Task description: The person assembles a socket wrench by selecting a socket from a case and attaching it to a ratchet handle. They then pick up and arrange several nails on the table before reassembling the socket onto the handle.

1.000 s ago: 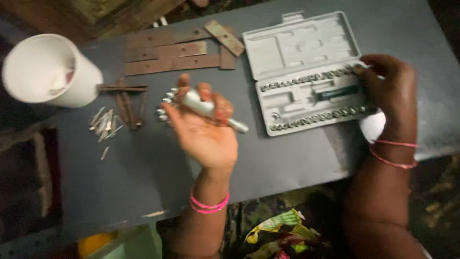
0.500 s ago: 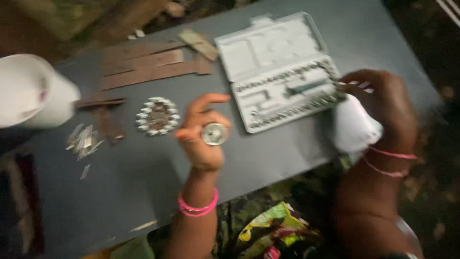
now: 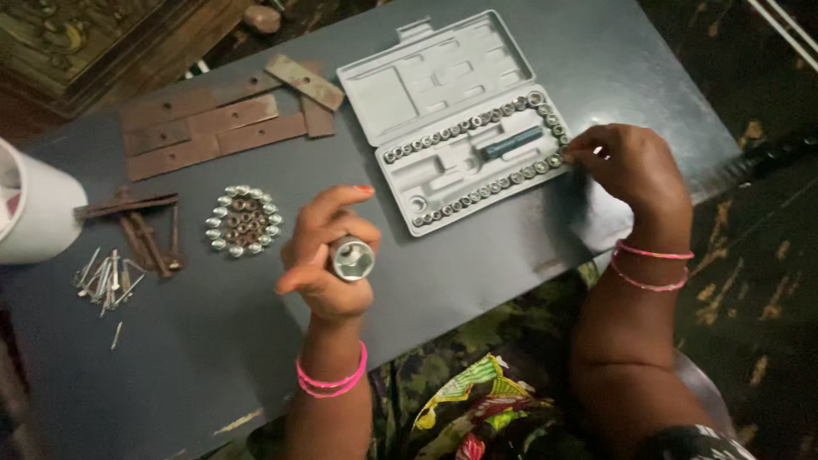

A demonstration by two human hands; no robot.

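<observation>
My left hand (image 3: 328,247) is closed around a metal driver handle (image 3: 352,258), held upright so its round socket end faces the camera, above the dark table (image 3: 477,255). My right hand (image 3: 630,166) rests at the right end of an open grey socket set case (image 3: 464,128), fingertips pinching at the sockets in the lower row (image 3: 490,187). Whether a socket is between the fingers is hidden. A dark bar-shaped tool (image 3: 511,143) lies in the case's middle.
A ring of nuts and bolt heads (image 3: 243,221) lies left of my left hand. Rusty flat metal strips (image 3: 213,123), rusty nails (image 3: 145,226), loose silver nails (image 3: 106,281) and a white cup (image 3: 34,209) occupy the table's left side.
My left hand turned the handle from lying across the open palm to standing upright in a closed grip. The right hand stayed at the case's right end. The camera view shifted.
</observation>
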